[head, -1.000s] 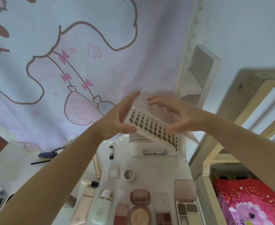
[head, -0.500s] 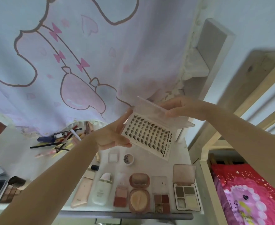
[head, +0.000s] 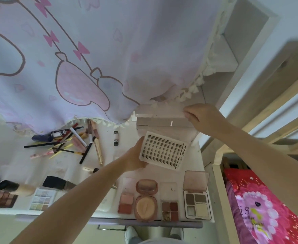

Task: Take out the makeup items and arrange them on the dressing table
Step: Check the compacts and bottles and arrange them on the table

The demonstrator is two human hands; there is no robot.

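Lying nearest the person, along the front edge of the white bench (head: pixel 194 164), is a row of opened makeup cases just below the left hand (head: pixel 133 160): a two-shade blush palette (head: pixel 126 203), a round pink powder compact (head: pixel 146 199), a small four-pan eyeshadow palette (head: pixel 169 208) and, toward the right, a larger four-pan palette (head: pixel 196 203) with its clear lid raised. Well to the left of that hand sit a brown eyeshadow palette (head: pixel 3 199) and a pale pastel palette (head: pixel 41 199).

Above the row, the left hand grips the lash tray (head: pixel 164 152), a white card lined with rows of dark lash clusters; the thumb lies along the tray's left edge and the fingers are hidden behind it. The tray is tilted and extends to the right of the hand, over the bench.

Left of and beyond that hand lies a loose heap of pencils and brushes (head: pixel 69 141), with a small black-capped tube (head: pixel 116 138) nearer the hand.

Farther back, the right hand (head: pixel 200 117) curls its fingers over the right end of a pale box (head: pixel 160 117) just beyond the lash tray. Behind everything hangs a pale curtain (head: pixel 91 59) with pink cartoon shapes.
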